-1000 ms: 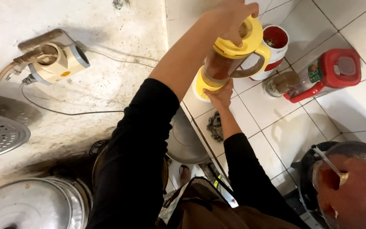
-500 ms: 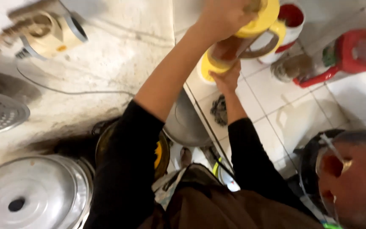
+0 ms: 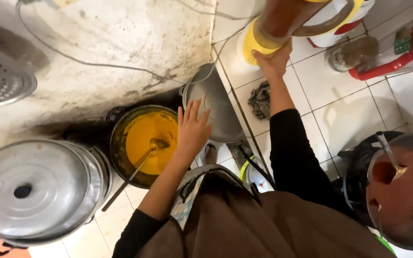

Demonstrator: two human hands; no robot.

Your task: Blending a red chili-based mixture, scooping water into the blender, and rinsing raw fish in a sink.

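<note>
A blender with a yellow base and a jar of red-brown contents stands on the white tiled counter at the top. My right hand grips the yellow base from below. My left hand hovers open, fingers spread, holding nothing. It sits between a pot of yellow-orange liquid with a ladle in it and a grey metal lid leaning by the counter edge.
A large steel pot with a lid stands at the lower left, a perforated steamer plate above it. A bowl of red paste with a spoon is at the right. A red-lidded container, a dark cloth and a cable lie nearby.
My left hand has let go of the blender's top and dropped down, open, over the pot and lid. My right hand stays on the blender base. The view has shifted downward.
</note>
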